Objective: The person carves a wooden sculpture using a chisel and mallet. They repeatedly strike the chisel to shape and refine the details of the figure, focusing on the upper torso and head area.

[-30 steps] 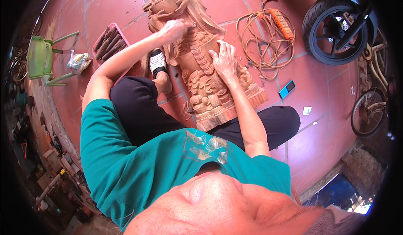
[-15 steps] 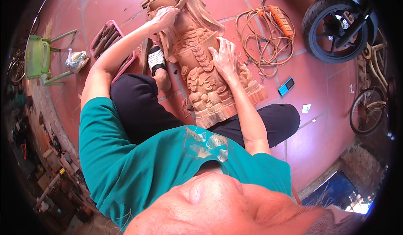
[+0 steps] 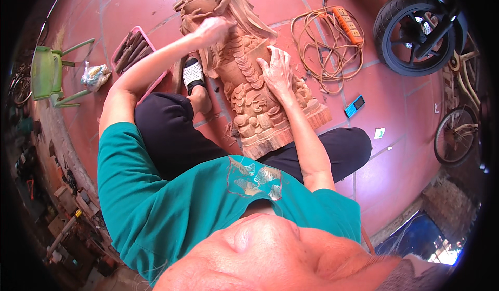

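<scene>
A tall reddish-brown wood carving (image 3: 262,117), cut with coins, rounded lumps and flowing drapery, lies on the floor, its base against my legs. On the upper part of the carving is my left hand (image 3: 214,30), fingers curled in and somewhat blurred; whatever they pinch is hidden. My right hand (image 3: 278,71) rests on the carving's right side with fingers spread, bracing nothing else. Left of the carving, a pink basket (image 3: 115,53) contains several dark-handled carving tools (image 3: 134,52).
An orange power strip (image 3: 347,25) with a tangled cord (image 3: 312,57) lies right of the carving. Further out are a blue phone (image 3: 355,106), a motorbike wheel (image 3: 414,34) and a bicycle wheel (image 3: 456,136). A green chair (image 3: 47,73) and a plastic bag (image 3: 95,76) stand at left.
My left hand has slid to the right and slightly down across the carving's upper part. My right hand and the carving have stayed in place.
</scene>
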Motion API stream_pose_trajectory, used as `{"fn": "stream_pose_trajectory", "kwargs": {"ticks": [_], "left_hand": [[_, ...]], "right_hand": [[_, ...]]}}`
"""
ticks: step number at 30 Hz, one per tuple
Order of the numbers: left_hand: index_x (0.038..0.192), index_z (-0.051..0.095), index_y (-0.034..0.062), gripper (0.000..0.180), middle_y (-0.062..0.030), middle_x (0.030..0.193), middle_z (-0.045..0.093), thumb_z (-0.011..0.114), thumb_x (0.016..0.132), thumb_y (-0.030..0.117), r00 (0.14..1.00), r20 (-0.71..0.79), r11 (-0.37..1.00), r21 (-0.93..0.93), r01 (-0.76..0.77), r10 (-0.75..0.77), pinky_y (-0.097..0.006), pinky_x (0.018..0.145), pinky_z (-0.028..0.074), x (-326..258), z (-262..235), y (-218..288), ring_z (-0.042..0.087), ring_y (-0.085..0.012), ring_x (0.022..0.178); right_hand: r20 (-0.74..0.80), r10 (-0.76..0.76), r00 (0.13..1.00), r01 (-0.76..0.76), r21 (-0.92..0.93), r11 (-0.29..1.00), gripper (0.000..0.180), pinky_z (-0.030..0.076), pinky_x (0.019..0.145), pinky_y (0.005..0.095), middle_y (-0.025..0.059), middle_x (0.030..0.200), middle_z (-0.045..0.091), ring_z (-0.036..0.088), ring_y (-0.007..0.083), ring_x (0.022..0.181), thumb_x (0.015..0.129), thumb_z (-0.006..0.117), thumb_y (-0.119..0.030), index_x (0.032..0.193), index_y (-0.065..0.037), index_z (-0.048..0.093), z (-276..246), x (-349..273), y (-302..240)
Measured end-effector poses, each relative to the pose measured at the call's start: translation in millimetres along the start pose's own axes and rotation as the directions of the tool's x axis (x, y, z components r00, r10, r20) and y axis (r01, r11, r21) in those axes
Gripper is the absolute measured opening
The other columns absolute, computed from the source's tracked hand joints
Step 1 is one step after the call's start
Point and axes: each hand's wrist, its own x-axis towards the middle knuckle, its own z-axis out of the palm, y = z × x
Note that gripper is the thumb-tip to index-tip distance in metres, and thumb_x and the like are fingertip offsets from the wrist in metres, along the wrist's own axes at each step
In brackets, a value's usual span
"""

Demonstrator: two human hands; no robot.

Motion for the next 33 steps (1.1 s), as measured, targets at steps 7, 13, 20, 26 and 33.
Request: {"fn": "stream_pose_trajectory", "kwargs": {"ticks": [7, 13, 20, 26, 33], "left_hand": [[0.105, 0.068, 0.0049, 0.029, -0.0191, 0.085, 0.067, 0.054, 0.079, 0.003, 0.997, -0.066, 0.981, -0.185, -0.052, 0.041, -0.042, 0.07, 0.053, 1, -31, 6, 0.065, -0.0359, 0.079], [0.099, 0.067, -0.0019, 0.029, -0.0224, 0.084, 0.064, 0.054, 0.073, 0.001, 0.988, 0.145, 0.996, 0.054, -0.07, 0.062, -0.043, 0.068, 0.054, 0, -24, 41, 0.064, -0.0382, 0.079], [0.097, 0.069, 0.0031, 0.026, -0.0197, 0.083, 0.066, 0.059, 0.073, 0.008, 0.993, -0.031, 0.988, -0.102, -0.118, 0.116, -0.042, 0.064, 0.052, 3, -38, 23, 0.066, -0.0338, 0.077], [0.081, 0.066, 0.001, 0.017, -0.0179, 0.077, 0.065, 0.059, 0.066, 0.006, 0.956, 0.186, 0.955, 0.15, -0.257, 0.228, -0.042, 0.059, 0.052, 15, -40, 45, 0.066, -0.034, 0.073], [0.111, 0.069, 0.0156, 0.049, -0.0149, 0.102, 0.066, 0.049, 0.07, -0.003, 0.979, 0.126, 0.982, 0.079, -0.17, 0.159, -0.04, 0.063, 0.054, 10, -42, 22, 0.066, -0.0317, 0.08]], "right_hand": [[0.0, -0.004, 1.0, 0.004, -0.004, 1.0, 0.05, 0.041, 0.09, 0.0506, 0.0097, 0.121, 0.051, 0.044, 0.0318, 0.117, 0.085, 0.064, -0.034, 0.124, -0.01, 0.046, 1, 0, 3], [-0.005, -0.004, 1.0, 0.004, 0.003, 1.0, 0.049, 0.041, 0.09, 0.0503, 0.01, 0.121, 0.051, 0.044, 0.032, 0.117, 0.086, 0.064, -0.033, 0.124, -0.009, 0.046, 0, -1, 2], [0.0, -0.005, 1.0, 0.005, -0.005, 1.0, 0.049, 0.041, 0.092, 0.0495, 0.0107, 0.121, 0.052, 0.044, 0.0331, 0.118, 0.086, 0.064, -0.034, 0.124, -0.009, 0.046, -1, 0, 0], [0.009, -0.009, 1.0, 0.009, 0.0, 1.0, 0.049, 0.041, 0.092, 0.05, 0.0113, 0.122, 0.052, 0.043, 0.0331, 0.119, 0.086, 0.064, -0.035, 0.124, -0.009, 0.047, 0, -1, 5], [0.007, -0.005, 1.0, 0.005, -0.01, 1.0, 0.049, 0.041, 0.093, 0.0488, 0.0117, 0.122, 0.052, 0.044, 0.0337, 0.118, 0.086, 0.064, -0.034, 0.124, -0.009, 0.046, -1, -3, 3]]}}
